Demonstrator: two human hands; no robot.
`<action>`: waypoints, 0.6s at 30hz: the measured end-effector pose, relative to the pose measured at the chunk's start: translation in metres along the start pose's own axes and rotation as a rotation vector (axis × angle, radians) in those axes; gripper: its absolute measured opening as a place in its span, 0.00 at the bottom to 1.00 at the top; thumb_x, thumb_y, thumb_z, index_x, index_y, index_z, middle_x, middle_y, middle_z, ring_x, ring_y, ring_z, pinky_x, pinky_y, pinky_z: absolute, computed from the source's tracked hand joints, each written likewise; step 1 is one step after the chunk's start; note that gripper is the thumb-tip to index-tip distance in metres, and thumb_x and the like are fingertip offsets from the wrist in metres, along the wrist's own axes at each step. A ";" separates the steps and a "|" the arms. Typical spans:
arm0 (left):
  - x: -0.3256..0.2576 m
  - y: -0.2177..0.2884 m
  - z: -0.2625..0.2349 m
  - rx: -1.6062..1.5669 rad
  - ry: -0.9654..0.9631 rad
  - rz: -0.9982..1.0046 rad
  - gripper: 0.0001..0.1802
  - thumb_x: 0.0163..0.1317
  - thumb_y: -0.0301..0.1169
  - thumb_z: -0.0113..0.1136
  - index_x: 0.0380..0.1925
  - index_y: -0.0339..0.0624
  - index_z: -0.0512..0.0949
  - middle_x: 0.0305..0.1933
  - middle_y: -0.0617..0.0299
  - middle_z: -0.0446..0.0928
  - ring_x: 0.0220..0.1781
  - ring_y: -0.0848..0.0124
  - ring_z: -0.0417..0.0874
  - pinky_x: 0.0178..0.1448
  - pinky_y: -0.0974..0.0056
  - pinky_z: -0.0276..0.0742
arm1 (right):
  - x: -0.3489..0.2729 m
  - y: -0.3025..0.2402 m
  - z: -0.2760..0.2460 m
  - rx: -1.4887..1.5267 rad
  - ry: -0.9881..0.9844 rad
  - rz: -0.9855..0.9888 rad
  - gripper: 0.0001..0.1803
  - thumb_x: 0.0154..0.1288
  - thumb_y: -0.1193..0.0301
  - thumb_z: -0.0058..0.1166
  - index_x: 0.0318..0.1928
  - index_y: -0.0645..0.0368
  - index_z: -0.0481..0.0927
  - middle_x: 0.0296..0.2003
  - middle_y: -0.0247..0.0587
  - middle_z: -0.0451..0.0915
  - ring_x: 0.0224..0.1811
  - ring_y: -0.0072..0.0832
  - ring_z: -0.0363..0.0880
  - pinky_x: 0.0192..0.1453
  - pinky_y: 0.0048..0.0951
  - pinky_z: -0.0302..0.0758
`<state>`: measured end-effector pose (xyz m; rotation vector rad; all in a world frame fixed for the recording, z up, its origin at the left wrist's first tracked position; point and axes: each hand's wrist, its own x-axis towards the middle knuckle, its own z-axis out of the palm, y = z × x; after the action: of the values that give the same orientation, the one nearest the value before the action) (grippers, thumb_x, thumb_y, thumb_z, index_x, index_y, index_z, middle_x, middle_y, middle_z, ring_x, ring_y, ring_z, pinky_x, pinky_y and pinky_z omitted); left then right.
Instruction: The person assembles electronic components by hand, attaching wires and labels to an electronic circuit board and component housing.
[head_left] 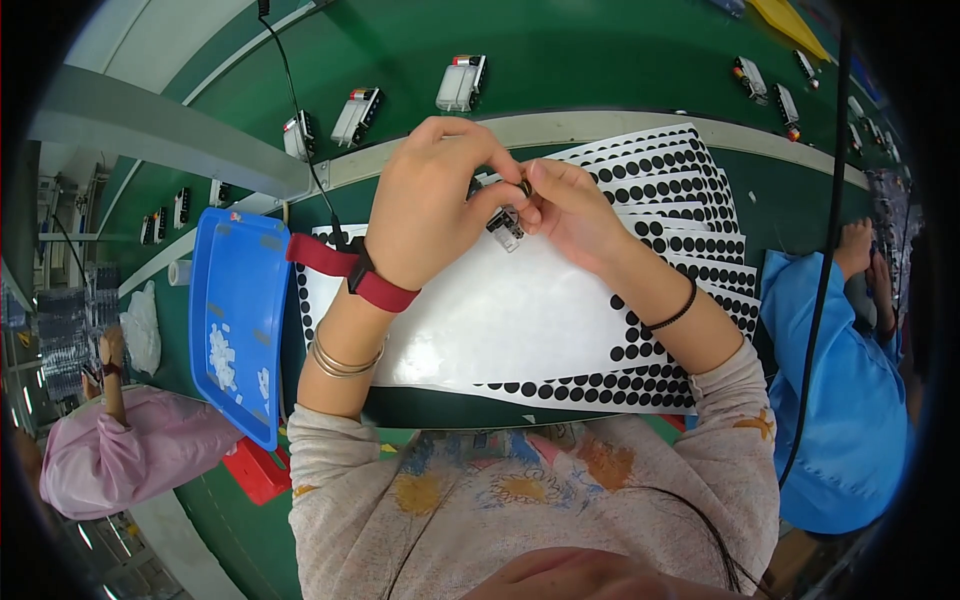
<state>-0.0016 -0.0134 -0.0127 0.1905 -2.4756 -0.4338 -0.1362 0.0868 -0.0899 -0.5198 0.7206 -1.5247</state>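
From the head view, your left hand point(425, 205) and right hand point(572, 212) meet above the white sheet of black dot stickers point(520, 310) on the green desk point(560, 60). Both sets of fingers pinch a small clear component point(505, 226), held just over the sheet's upper edge. A blue tray point(240, 290) lies left of the sheet, touching it.

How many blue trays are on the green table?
1. The blue tray lies left of the person's left hand, with small white pieces in it. Others may be hidden out of view.
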 end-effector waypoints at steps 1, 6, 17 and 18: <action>0.004 0.002 -0.007 -0.012 -0.019 -0.125 0.21 0.34 0.32 0.71 0.29 0.41 0.72 0.30 0.63 0.75 0.38 0.64 0.76 0.38 0.63 0.71 | -0.001 -0.001 0.000 -0.072 -0.016 -0.037 0.13 0.61 0.64 0.53 0.35 0.63 0.78 0.24 0.33 0.77 0.23 0.17 0.72 0.29 0.18 0.69; -0.003 -0.024 -0.011 -0.391 -0.224 -0.394 0.32 0.37 0.40 0.74 0.38 0.39 0.65 0.39 0.59 0.72 0.44 0.66 0.75 0.48 0.64 0.71 | -0.002 -0.004 0.003 -0.217 -0.094 0.003 0.10 0.61 0.69 0.52 0.39 0.62 0.77 0.30 0.35 0.77 0.30 0.18 0.74 0.38 0.21 0.73; -0.036 -0.011 0.024 -0.224 -0.029 -0.221 0.38 0.41 0.27 0.69 0.56 0.43 0.64 0.53 0.56 0.73 0.51 0.58 0.76 0.49 0.64 0.74 | 0.005 0.005 -0.009 0.431 -0.086 0.037 0.11 0.66 0.63 0.46 0.39 0.56 0.74 0.37 0.38 0.77 0.41 0.26 0.74 0.55 0.34 0.71; -0.035 -0.011 0.025 -0.225 -0.025 -0.224 0.38 0.41 0.27 0.69 0.56 0.43 0.64 0.53 0.56 0.73 0.51 0.58 0.76 0.49 0.64 0.74 | 0.005 0.005 -0.009 0.417 -0.077 0.041 0.12 0.66 0.62 0.45 0.40 0.56 0.74 0.37 0.39 0.77 0.40 0.27 0.75 0.56 0.35 0.70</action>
<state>0.0121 -0.0084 -0.0550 0.3735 -2.4156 -0.8086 -0.1394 0.0835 -0.1000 -0.2455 0.3365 -1.5537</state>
